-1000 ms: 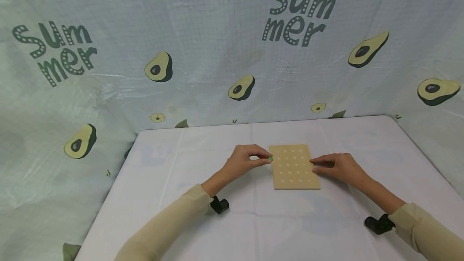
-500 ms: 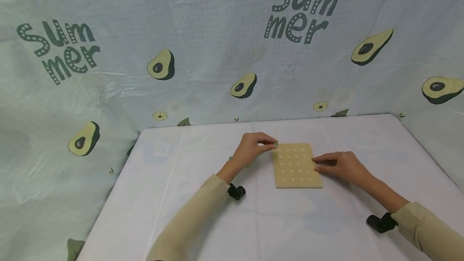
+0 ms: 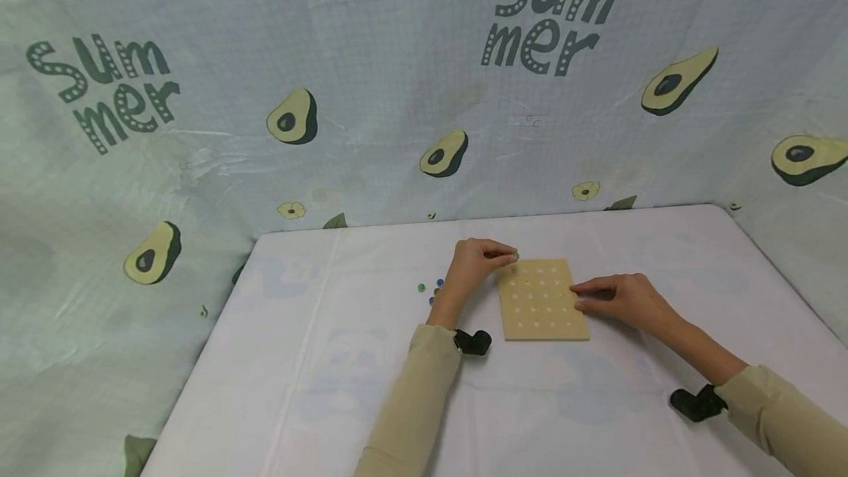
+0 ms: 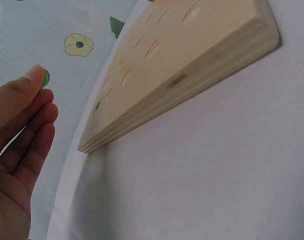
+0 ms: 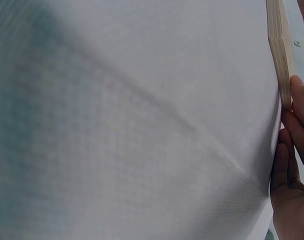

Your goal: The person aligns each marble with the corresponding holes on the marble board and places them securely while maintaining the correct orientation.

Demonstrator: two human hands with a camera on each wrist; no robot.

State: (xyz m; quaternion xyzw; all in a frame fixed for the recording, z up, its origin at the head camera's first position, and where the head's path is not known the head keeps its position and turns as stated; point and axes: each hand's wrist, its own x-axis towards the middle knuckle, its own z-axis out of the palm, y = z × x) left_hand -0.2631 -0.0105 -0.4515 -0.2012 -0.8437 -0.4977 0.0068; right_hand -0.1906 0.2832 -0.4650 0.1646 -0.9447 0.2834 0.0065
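Note:
A light wooden board [image 3: 545,304] with rows of round hollows lies flat on the table. My left hand [image 3: 469,268] pinches a green glass marble [image 4: 46,78] between thumb and fingertips, over the board's far left corner in the head view. In the left wrist view the marble peeks out past the thumb tip, apart from the board's edge [image 4: 177,82]. My right hand [image 3: 623,302] holds the board's right edge, with the thumb [image 5: 298,86] on the upper side and the index finger against the edge below.
Beside my left wrist several loose marbles lie on the table, among them a green marble [image 3: 421,288] and a blue marble [image 3: 440,283]; the wrist partly covers the group. A white cloth [image 3: 318,359] covers the table. Behind it hangs a printed curtain [image 3: 371,94].
My left hand has moved away from me and to the right with the green marble, from the board's left edge to its far left corner, uncovering loose marbles. The right hand stays at the board.

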